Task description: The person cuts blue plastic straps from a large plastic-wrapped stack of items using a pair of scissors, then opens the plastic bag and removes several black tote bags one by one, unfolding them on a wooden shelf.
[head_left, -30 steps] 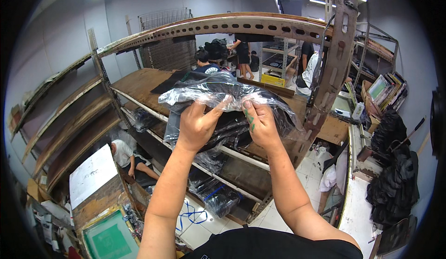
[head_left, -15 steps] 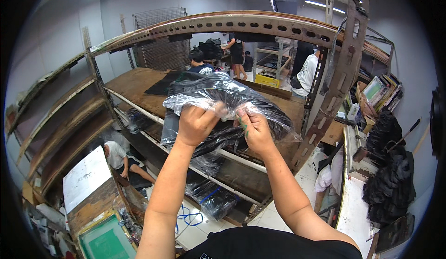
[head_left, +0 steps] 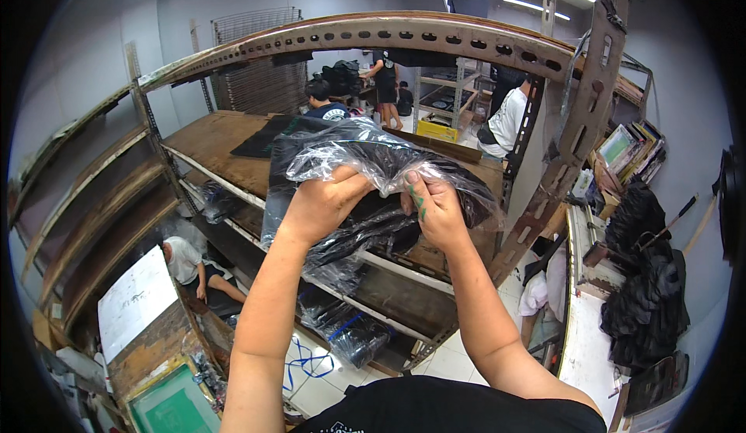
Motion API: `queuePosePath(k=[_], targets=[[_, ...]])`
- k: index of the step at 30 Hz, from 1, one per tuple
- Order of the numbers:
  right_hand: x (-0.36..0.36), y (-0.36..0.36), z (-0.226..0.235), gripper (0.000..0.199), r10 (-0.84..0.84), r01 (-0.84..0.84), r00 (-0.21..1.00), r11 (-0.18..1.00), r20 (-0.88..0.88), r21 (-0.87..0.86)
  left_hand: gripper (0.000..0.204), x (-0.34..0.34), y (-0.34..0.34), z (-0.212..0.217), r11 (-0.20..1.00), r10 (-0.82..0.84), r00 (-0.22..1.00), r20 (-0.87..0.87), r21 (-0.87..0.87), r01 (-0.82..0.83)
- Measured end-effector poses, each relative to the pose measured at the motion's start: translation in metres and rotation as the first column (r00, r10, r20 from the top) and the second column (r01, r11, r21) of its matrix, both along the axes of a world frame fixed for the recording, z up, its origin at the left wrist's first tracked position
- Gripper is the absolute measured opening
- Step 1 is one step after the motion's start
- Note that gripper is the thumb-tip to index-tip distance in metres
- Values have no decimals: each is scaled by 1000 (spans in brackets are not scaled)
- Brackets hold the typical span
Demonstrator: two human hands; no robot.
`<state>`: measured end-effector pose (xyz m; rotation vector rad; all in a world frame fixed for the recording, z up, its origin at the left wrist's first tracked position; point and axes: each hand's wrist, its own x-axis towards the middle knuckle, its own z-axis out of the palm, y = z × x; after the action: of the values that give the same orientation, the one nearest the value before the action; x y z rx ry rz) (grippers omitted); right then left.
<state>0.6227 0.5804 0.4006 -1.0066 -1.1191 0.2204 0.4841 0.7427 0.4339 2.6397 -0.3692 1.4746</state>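
Observation:
A large clear plastic bag [head_left: 334,139] with dark material inside lies on the wooden shelf in front of me. My left hand [head_left: 330,204] is closed on the left part of the bag's gathered edge. My right hand [head_left: 435,204], with green stains near the thumb, pinches the same edge a little to the right. Between the two hands the film is bunched and dips down. Loose folds of the bag hang over the shelf's front rail. A flat black sheet or cloth [head_left: 260,139] lies left of the bag.
Perforated metal posts and a beam [head_left: 466,43] frame the shelf. Below lies another wrapped black bundle [head_left: 357,336]. A seated person [head_left: 190,266] is at lower left, beside a green-meshed frame [head_left: 177,402]. Black bundles [head_left: 645,301] pile up at right; several people are beyond the shelf.
The bag's edge between my hands has been drawn into a tighter dip, and my left fingers have shifted slightly. The whole view has shifted slightly.

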Motion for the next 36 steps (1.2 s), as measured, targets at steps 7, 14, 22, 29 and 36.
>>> queuePosePath(k=[7,14,22,29,36], targets=[[5,1,-5,33,-36,37,999,998,25,-42,12,-2,-1,-2,996,81,992,-101,-35,-85],[-6,-2,-12,39,-34,34,999,999,-17,-2,19,-9,0,-9,984,145,980,-132,-80,-157],[-8,-10,10,49,-278,349,929,877,245,-329,16,-12,-1,-12,996,65,995,-70,-49,-69],[-9,-15,7,34,-47,32,997,976,-66,-216,21,-10,-6,-13,988,152,988,-13,-1,-152],[-13,-1,0,37,-80,82,997,980,19,-181,23,-10,-3,-9,980,161,986,-44,-108,-165]])
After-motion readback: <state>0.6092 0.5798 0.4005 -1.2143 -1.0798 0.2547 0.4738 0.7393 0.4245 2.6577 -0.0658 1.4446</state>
